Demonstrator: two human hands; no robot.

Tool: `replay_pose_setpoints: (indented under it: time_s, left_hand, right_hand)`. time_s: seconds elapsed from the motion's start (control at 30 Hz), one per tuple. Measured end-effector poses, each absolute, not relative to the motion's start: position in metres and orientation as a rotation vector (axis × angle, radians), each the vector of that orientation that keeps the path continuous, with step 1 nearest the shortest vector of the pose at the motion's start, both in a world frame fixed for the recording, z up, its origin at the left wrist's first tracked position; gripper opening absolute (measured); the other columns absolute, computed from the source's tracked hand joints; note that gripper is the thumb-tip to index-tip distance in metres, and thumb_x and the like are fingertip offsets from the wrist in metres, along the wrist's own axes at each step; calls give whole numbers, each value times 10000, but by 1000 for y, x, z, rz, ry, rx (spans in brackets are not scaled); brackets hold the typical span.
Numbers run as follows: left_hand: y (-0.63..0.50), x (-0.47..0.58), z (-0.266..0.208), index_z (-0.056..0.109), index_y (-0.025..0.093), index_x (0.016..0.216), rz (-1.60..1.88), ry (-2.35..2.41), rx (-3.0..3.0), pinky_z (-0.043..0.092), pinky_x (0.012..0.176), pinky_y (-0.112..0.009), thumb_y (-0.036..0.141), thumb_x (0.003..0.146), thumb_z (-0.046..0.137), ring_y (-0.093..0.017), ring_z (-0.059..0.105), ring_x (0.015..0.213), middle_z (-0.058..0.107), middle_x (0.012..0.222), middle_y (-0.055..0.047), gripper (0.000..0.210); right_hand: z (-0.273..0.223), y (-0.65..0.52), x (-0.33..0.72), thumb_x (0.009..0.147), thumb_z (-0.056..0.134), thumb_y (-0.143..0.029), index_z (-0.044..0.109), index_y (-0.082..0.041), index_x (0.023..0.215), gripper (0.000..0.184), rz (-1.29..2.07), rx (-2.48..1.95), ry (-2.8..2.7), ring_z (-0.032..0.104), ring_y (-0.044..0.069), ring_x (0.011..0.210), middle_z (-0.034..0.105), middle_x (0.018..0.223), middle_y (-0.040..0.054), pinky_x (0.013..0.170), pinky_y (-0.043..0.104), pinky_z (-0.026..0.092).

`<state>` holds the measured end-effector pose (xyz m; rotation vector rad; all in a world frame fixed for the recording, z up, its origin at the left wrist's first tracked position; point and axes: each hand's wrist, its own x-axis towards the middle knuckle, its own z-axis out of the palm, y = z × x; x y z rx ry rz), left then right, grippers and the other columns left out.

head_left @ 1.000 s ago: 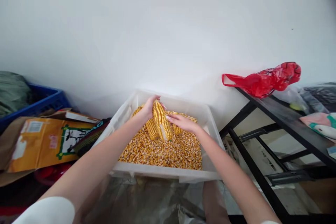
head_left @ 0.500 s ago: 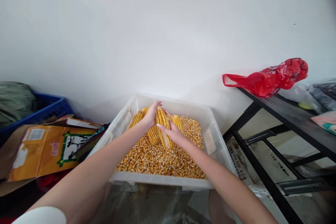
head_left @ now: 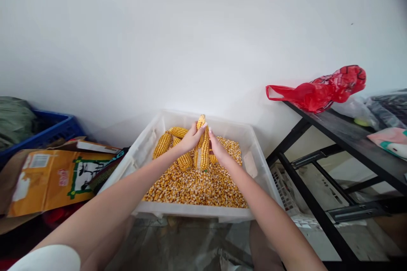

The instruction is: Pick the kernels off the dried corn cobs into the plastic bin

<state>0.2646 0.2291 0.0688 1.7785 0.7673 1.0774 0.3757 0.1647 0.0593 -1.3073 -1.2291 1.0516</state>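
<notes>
Between my two hands an ear of corn (head_left: 203, 150) stands nearly upright, with a pale strip bare of kernels along its lower part. My left hand (head_left: 191, 137) grips it from the left, thumb across its upper part. On its right side my right hand (head_left: 216, 146) presses against it, the fingers partly hidden behind the ear. Below lies a bed of loose corn kernels (head_left: 197, 190) in a translucent plastic bin (head_left: 265, 178). Several other ears rest on the kernels, among them one ear (head_left: 162, 145) at the left and another (head_left: 178, 131) at the back.
At left are a torn orange cardboard box (head_left: 51, 182) and a blue crate (head_left: 60, 125) with a green bag. On the right, a black metal-framed table (head_left: 346, 135) carries a red plastic bag (head_left: 321, 93). A white wall (head_left: 197, 38) rises behind the bin.
The ear has turned more upright and its top now rises above my hands. My left hand has shifted slightly right and down, and my right hand has moved to the ear's right side.
</notes>
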Motion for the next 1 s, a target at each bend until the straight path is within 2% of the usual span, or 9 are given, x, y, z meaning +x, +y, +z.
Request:
replay_pose_setpoints:
  time_s: [0.07, 0.13, 0.3, 0.4, 0.6, 0.67, 0.8, 0.9, 1.0]
  left_hand:
    - [234, 262, 65, 420, 144, 1082, 1050, 787, 1875, 413, 846, -323, 528, 839, 389, -214, 548, 932, 568, 976, -73, 455]
    - [238, 260, 62, 404, 135, 1104, 1029, 779, 1961, 414, 839, -340, 511, 816, 445, -228, 553, 925, 572, 981, -83, 475]
    - [240, 258, 51, 485, 167, 1016, 935, 709, 1865, 409, 845, -293, 411, 721, 608, -225, 557, 946, 597, 940, -56, 402]
    - [238, 261, 46, 562, 185, 956, 843, 623, 1814, 419, 807, -250, 328, 630, 695, -212, 567, 907, 617, 855, -26, 379]
    - [234, 264, 52, 600, 183, 1029, 728, 564, 1849, 419, 682, -211, 292, 597, 714, -182, 559, 792, 631, 870, -17, 459]
    - [236, 262, 54, 616, 181, 969, 718, 584, 1872, 412, 676, -218, 282, 575, 727, -182, 549, 761, 627, 843, -15, 421]
    - [248, 254, 53, 595, 175, 769, 820, 845, 1963, 378, 598, -236, 329, 579, 724, -159, 486, 596, 554, 638, 5, 277]
    - [257, 248, 53, 566, 182, 824, 992, 1070, 2017, 380, 612, -246, 365, 624, 693, -161, 492, 597, 541, 638, 6, 300]
    - [264, 243, 56, 544, 195, 928, 1099, 1077, 2018, 392, 657, -239, 357, 637, 684, -168, 524, 674, 567, 708, 2, 361]
  right_hand:
    - [62, 167, 382, 821, 232, -674, 551, -202, 1033, 607, 1111, -1343, -1160, 571, 204, 944, 618, 1006, 72, 772, 337, 458]
    - [61, 170, 389, 813, 250, -681, 537, -185, 1027, 612, 1031, -1391, -1092, 582, 203, 902, 613, 997, 83, 740, 324, 464]
    - [49, 178, 400, 838, 316, -612, 486, -228, 1137, 515, 820, -1370, -1214, 506, 183, 1079, 537, 1183, 55, 824, 294, 449]
    - [44, 181, 403, 850, 371, -545, 498, -239, 1137, 438, 809, -1346, -1278, 512, 159, 1074, 546, 1186, 35, 853, 272, 437]
    - [46, 182, 417, 815, 474, -487, 563, -205, 978, 338, 798, -1398, -1326, 577, 138, 907, 626, 993, 28, 741, 227, 467]
    - [46, 183, 422, 815, 454, -520, 564, -201, 955, 365, 791, -1427, -1319, 588, 138, 874, 628, 979, 35, 679, 216, 474]
    - [35, 182, 425, 891, 281, -477, 557, -163, 951, 422, 845, -1725, -1277, 612, 150, 630, 643, 873, 82, 550, 262, 476]
    - [19, 176, 416, 860, 385, -446, 621, -154, 825, 377, 831, -1986, -1719, 628, 207, 636, 663, 751, 95, 631, 324, 484]
    - [1, 168, 398, 780, 536, -382, 656, -170, 835, 249, 605, -2140, -2131, 633, 273, 833, 682, 857, 119, 746, 363, 475]
